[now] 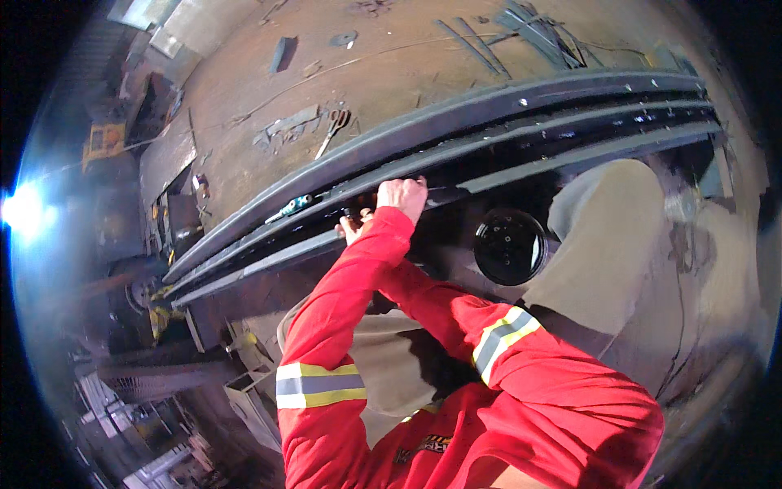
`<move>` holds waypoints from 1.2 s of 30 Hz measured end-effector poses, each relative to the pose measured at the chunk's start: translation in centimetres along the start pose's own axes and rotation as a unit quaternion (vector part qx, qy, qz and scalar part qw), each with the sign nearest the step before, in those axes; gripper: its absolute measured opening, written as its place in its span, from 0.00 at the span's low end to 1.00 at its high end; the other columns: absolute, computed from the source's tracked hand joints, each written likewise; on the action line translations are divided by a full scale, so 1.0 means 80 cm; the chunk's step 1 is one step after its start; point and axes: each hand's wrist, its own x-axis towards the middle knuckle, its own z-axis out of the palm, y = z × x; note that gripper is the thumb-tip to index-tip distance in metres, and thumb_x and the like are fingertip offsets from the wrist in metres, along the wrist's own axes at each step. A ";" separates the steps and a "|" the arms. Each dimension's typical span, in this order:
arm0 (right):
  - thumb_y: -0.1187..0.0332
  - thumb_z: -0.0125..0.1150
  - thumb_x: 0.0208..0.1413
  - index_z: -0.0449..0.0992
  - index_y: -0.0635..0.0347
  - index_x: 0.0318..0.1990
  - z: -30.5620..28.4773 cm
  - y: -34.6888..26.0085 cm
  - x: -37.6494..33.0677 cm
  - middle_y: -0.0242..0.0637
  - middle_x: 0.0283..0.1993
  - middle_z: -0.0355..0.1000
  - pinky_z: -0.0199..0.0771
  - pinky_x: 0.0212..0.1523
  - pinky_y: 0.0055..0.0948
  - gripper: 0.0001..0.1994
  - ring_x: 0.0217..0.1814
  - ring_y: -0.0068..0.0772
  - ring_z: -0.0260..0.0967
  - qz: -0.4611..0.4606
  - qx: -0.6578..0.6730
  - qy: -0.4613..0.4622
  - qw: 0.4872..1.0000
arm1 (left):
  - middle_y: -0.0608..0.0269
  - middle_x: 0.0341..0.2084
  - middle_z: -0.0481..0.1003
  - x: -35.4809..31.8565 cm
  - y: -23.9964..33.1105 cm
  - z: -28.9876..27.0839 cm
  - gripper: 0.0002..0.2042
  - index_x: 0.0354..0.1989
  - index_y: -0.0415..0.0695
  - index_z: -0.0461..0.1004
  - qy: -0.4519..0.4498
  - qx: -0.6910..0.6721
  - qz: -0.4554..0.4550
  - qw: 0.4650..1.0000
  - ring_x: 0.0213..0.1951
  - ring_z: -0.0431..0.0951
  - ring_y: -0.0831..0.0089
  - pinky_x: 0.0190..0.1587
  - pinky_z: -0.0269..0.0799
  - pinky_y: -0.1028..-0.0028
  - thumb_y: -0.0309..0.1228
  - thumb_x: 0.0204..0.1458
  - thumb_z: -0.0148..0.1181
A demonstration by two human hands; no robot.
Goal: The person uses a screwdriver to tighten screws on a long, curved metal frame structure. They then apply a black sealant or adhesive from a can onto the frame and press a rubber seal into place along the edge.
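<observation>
A long dark steel beam with parallel ridges lies across in front of me. My forearms cross, the left sleeve over the right. My left hand is closed over the beam's middle; what it holds, if anything, is hidden. A dark pointed piece shows just right of it. Lower and to the left, my right hand comes out from under the left forearm, its fingers curled round a small dark thing that I cannot make out. A teal-and-white tool lies in the beam's groove, left of both hands.
Scissors-like shears and scrap pieces lie on the brown floor beyond the beam. Metal strips are at the far right. A round glossy black dish-like thing is beside my knee. Bright light glares far left.
</observation>
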 end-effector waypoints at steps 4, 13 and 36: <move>0.69 0.56 0.55 0.67 0.63 0.42 -0.017 0.000 0.000 0.39 0.29 0.73 0.73 0.26 0.29 0.10 0.26 0.31 0.72 -0.004 -0.109 -0.057 0.992 | 0.55 0.28 0.74 -0.012 0.006 -0.011 0.08 0.35 0.44 0.70 0.080 -0.047 0.055 0.994 0.32 0.77 0.61 0.31 0.72 0.63 0.30 0.46 0.52; 0.73 0.56 0.54 0.69 0.65 0.38 -0.048 -0.007 0.019 0.41 0.34 0.73 0.75 0.26 0.27 0.07 0.26 0.31 0.73 -0.223 -0.462 -0.099 0.853 | 0.56 0.28 0.74 -0.090 -0.032 -0.096 0.02 0.34 0.40 0.63 0.352 -0.499 -0.044 0.791 0.29 0.77 0.65 0.31 0.72 0.70 0.22 0.53 0.44; 0.70 0.60 0.50 0.68 0.68 0.19 -0.036 -0.025 0.040 0.43 0.20 0.72 0.71 0.21 0.29 0.13 0.20 0.33 0.73 -0.123 -0.395 -0.090 0.906 | 0.68 0.09 0.65 -0.169 -0.152 0.024 0.13 0.30 0.37 0.73 0.016 -0.599 -0.367 0.711 0.08 0.63 0.79 0.11 0.58 0.76 0.38 0.49 0.57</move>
